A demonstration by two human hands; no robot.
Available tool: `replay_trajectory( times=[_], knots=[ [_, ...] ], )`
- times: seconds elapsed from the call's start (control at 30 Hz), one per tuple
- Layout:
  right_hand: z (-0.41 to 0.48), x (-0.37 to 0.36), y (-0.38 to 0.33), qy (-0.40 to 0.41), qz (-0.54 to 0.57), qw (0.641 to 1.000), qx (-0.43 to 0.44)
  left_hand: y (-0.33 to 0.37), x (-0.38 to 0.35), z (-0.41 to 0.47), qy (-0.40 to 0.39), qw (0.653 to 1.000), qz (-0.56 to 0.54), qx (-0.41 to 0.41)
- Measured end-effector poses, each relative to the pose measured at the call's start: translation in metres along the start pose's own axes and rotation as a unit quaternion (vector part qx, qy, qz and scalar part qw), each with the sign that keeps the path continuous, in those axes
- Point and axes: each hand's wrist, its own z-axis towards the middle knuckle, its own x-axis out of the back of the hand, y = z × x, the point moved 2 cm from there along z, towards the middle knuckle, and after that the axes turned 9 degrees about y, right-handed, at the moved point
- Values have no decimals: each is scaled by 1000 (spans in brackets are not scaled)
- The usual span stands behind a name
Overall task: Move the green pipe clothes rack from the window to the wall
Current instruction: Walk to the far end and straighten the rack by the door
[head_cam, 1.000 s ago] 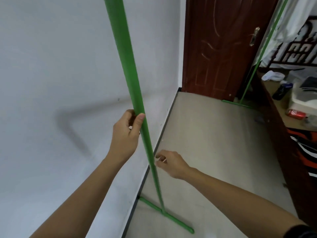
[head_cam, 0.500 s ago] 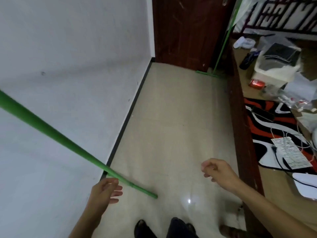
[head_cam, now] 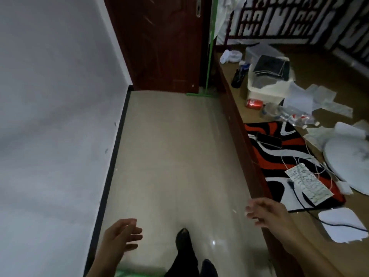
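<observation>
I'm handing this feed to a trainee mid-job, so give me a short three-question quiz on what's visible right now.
1. True or false: both hands are gripping the green pipe.
2. Multiple choice: the red can lies (A) on the floor, (B) on the wooden surface beside the white box, (C) on the rug.
3. Where does the far green pipe stand?

Key:
1. False: left hand and right hand are open and empty.
2. B: red can, white box.
3. Upright beside the door, its foot on the floor: green pipe.
</observation>
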Motion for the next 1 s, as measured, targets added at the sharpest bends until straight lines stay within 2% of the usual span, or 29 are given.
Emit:
replay_trajectory(
  times=[0.27, 0.43, 0.6, 0.8, 1.0],
  knots=[
    [93, 2, -90, 73, 67, 995, -6, 162, -81, 99, -74, 991, 44, -98],
    [165, 14, -114, 95, 86, 991, -41, 223, -136, 150, -87, 990, 57, -98],
    [281, 32, -152, 110, 105, 986, -69, 290, -210, 207, -95, 989, 65, -95],
    [422, 41, -242, 87, 99, 991, -37, 393, -293, 265, -76, 991, 35, -105],
    [528, 27, -336, 40, 68, 997, 12, 455, -336, 321, -53, 995, 5, -88]
  ],
)
